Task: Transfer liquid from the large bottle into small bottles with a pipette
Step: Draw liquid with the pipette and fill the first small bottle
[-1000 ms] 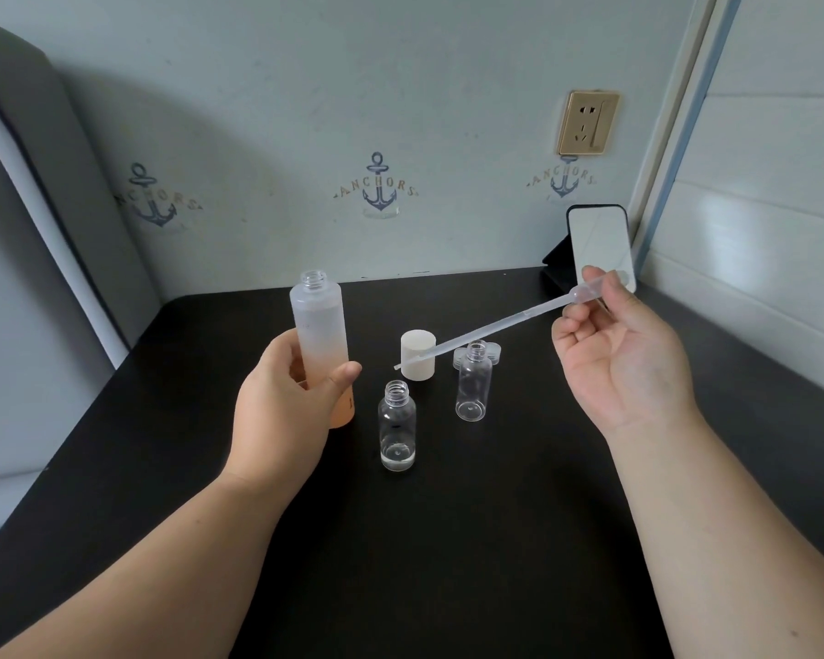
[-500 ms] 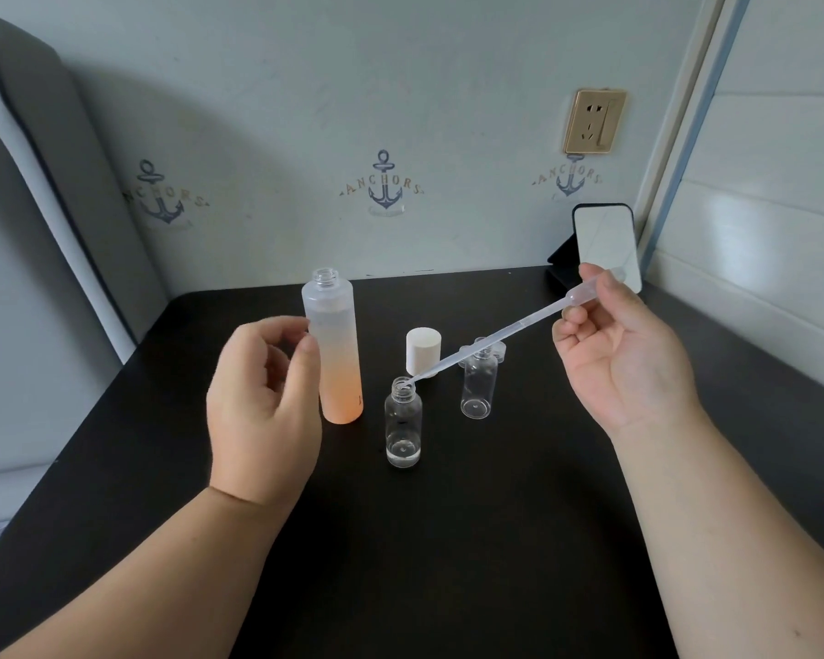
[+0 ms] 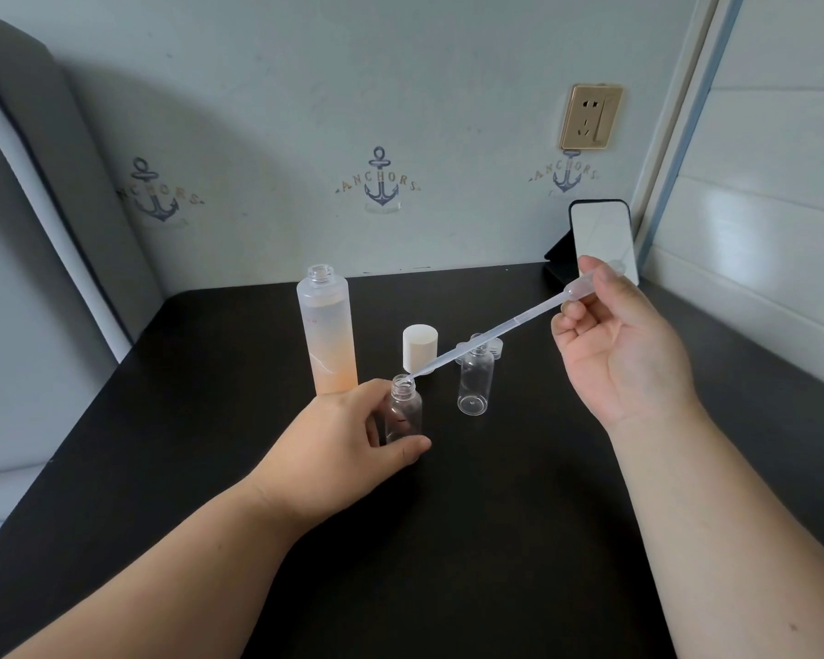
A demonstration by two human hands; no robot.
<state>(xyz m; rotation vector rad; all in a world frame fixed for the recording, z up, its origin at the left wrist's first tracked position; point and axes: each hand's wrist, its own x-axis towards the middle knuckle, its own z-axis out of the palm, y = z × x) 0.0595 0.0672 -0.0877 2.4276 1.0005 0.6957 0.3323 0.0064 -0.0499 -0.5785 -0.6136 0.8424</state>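
The large frosted bottle [image 3: 327,335], orange at its base and uncapped, stands upright on the black table [image 3: 448,539]. My left hand [image 3: 353,439] grips a small clear bottle [image 3: 404,411] just in front of it. My right hand [image 3: 614,340] pinches the bulb of a clear pipette [image 3: 495,332], held slanted, with its tip at the mouth of that small bottle. A second small clear bottle [image 3: 474,380] stands free to the right.
A white cap [image 3: 419,349] stands behind the small bottles, with small clear caps [image 3: 495,347] near it. A phone [image 3: 602,240] leans on a stand at the back right corner. Walls close the table at the back and right.
My left hand let go of the large bottle, moved right and took hold of the near small bottle. The pipette tip dropped from above the white cap to that bottle's mouth.
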